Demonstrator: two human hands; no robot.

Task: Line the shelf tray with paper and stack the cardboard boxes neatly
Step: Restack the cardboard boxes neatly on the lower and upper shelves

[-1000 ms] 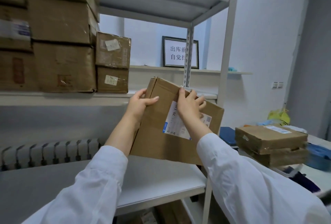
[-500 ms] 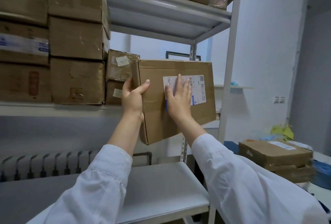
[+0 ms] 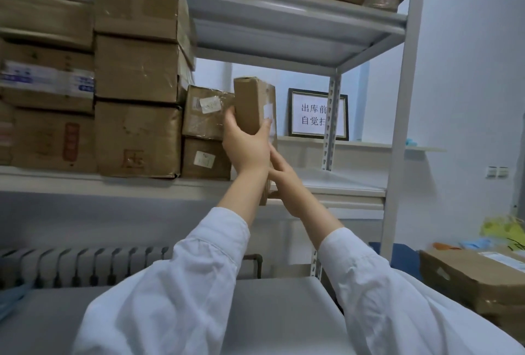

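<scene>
The cardboard box (image 3: 253, 104) stood on end at the middle shelf (image 3: 326, 184), just beside two stacked boxes (image 3: 206, 130). The left hand (image 3: 246, 145) gripped its near edge; the right hand (image 3: 281, 175) pressed flat against its side.

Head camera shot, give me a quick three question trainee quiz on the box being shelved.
1. True or false: the held box stands on its narrow edge.
2. Which hand wraps its near edge: A left hand, B right hand?
3. Fill in: the box is going onto the middle shelf, right of the two small stacked ____.

Key: 1 true. 2 A. 3 boxes.
</scene>
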